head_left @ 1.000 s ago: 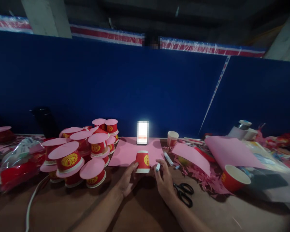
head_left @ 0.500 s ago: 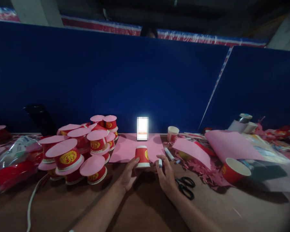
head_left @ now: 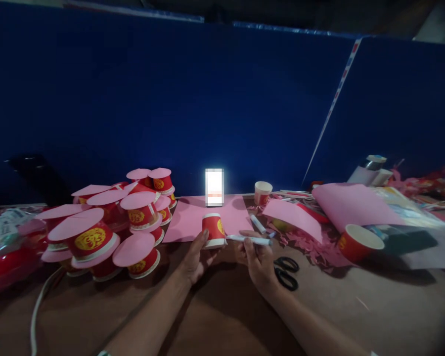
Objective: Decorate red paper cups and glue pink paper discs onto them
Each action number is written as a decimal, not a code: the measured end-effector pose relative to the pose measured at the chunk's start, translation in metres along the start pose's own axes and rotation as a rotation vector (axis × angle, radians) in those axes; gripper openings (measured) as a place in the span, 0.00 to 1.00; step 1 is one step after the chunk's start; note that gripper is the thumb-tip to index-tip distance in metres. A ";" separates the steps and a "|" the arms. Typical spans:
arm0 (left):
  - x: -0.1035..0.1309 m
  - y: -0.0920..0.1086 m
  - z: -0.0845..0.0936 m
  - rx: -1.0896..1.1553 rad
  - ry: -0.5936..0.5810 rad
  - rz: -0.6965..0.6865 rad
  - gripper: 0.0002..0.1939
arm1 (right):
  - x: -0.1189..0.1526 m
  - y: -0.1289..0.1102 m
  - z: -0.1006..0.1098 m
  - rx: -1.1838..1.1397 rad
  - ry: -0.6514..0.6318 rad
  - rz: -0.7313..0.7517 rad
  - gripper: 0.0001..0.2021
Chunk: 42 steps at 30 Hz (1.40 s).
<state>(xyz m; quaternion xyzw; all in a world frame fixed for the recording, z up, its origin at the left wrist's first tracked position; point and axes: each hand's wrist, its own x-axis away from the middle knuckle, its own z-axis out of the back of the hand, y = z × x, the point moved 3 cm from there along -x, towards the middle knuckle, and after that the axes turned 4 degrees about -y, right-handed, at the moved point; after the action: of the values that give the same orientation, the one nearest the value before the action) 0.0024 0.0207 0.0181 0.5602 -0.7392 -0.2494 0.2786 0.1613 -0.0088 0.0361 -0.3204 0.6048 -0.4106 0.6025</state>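
My left hand (head_left: 196, 259) is closed around a red paper cup (head_left: 212, 231) with a gold pattern. The cup is held upside down, its wide rim facing down and slightly tilted. In my right hand (head_left: 257, 259) is a slim white marker pen (head_left: 252, 241), pinched between thumb and fingers. Its thin tip points left and is at or very near the cup's lower edge; whether it touches, I cannot tell. Behind the cup lies a flat sheet of pink paper (head_left: 185, 217). Black-handled scissors (head_left: 287, 272) lie right of my right hand, their blades hidden.
Several red cups with pink paper discs (head_left: 92, 240) are stacked at left, beside a white cable (head_left: 37, 306). A bright phone-like screen (head_left: 214, 188) stands behind the pink sheet. At right are a loose cup (head_left: 359, 244), pink scraps (head_left: 319, 252) and a white tube (head_left: 258, 223).
The marker pen in my right hand has swung from end-on to lying sideways, tip toward the cup. The cup has tilted a little, and the camera view has tipped downward.
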 end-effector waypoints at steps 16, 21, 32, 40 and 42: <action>0.000 0.002 0.002 0.026 0.035 0.041 0.16 | -0.004 -0.017 0.002 0.229 0.058 0.112 0.06; 0.000 0.003 0.001 0.084 -0.001 0.046 0.17 | -0.003 -0.020 0.002 0.261 0.058 0.147 0.05; 0.000 0.004 0.001 0.074 -0.059 0.076 0.19 | 0.003 -0.002 -0.003 -0.013 -0.021 -0.033 0.08; 0.000 0.001 -0.004 0.024 -0.047 0.013 0.15 | 0.000 -0.012 -0.002 0.101 -0.042 0.061 0.11; 0.001 0.001 -0.007 -0.025 -0.070 -0.019 0.14 | -0.001 -0.017 -0.002 0.184 -0.067 0.107 0.10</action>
<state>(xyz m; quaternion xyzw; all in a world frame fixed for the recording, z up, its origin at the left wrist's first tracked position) 0.0069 0.0190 0.0240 0.5546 -0.7399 -0.2809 0.2571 0.1574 -0.0156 0.0511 -0.2444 0.5604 -0.4205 0.6704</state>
